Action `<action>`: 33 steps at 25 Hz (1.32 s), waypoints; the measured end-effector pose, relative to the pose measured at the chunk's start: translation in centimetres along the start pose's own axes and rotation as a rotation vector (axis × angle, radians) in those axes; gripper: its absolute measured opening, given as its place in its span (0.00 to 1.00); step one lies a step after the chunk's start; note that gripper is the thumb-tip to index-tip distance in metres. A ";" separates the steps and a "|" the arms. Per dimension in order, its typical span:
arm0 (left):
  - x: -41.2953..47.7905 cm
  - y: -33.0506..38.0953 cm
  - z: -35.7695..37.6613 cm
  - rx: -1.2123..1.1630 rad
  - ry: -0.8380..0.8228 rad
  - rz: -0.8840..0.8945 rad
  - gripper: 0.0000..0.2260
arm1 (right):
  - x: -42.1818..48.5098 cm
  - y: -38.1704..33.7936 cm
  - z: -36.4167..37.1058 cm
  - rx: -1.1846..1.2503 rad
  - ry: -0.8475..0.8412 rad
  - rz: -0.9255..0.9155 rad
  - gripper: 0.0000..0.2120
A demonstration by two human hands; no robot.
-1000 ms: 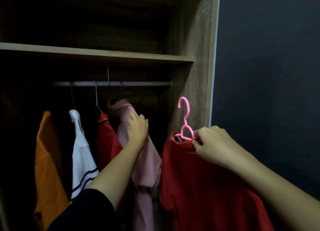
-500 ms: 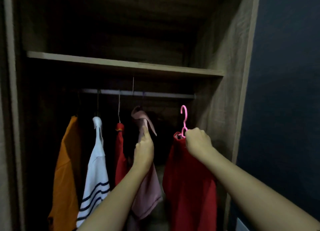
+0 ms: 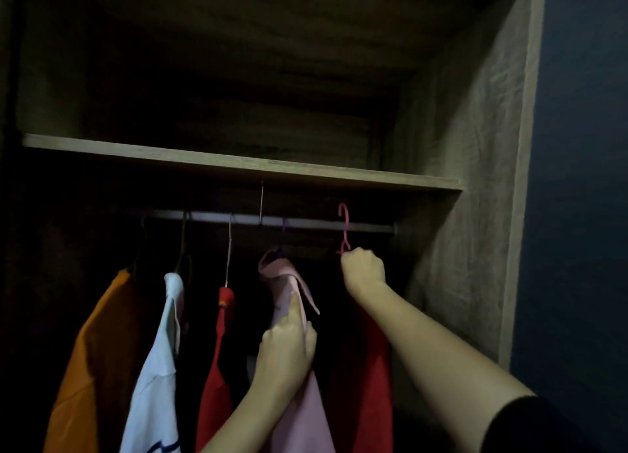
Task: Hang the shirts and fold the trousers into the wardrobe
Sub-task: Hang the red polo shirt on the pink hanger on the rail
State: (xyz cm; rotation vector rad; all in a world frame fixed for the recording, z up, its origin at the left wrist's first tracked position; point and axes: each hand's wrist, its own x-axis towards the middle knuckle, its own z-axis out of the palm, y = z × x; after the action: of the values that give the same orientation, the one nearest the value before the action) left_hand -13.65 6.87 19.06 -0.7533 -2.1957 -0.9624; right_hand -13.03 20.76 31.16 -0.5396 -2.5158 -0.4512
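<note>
My right hand [image 3: 363,270] is shut on the neck of a pink hanger [image 3: 344,228], whose hook rises in front of and above the grey rail [image 3: 306,223] near its right end. A red shirt [image 3: 370,378] hangs from that hanger below my forearm, mostly in shadow. My left hand [image 3: 287,354] presses against the pink shirt [image 3: 299,401] hanging on the rail, index finger pointing up along its collar, holding it aside to the left.
On the rail to the left hang a second red shirt [image 3: 217,367], a white striped shirt [image 3: 156,367] and an orange shirt [image 3: 91,367]. A wooden shelf [image 3: 238,162] sits just above the rail. The wardrobe's right wall [image 3: 475,214] stands close to my right hand.
My right hand has lifted the pink hanger with the red shirt up to rail height and deeper into the wardrobe. My left hand has stayed on the pink shirt. The view has tilted upward.
</note>
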 end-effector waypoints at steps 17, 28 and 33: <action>-0.1 1.0 0.6 0.065 -0.005 -0.048 0.30 | -9.2 0.5 3.3 0.606 -0.007 0.348 0.15; -8.7 0.9 -3.7 -0.145 0.160 -0.156 0.28 | -17.1 -2.0 6.3 0.830 0.539 0.184 0.16; -21.3 -5.2 -9.3 -0.007 0.112 -0.305 0.22 | -24.8 -10.2 7.7 1.044 0.354 -0.152 0.15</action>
State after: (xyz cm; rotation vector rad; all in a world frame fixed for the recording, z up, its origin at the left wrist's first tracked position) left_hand -0.65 -8.68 6.51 -0.3617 -2.2475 -1.1315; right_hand -1.49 8.10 9.08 0.1362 -2.0690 0.6543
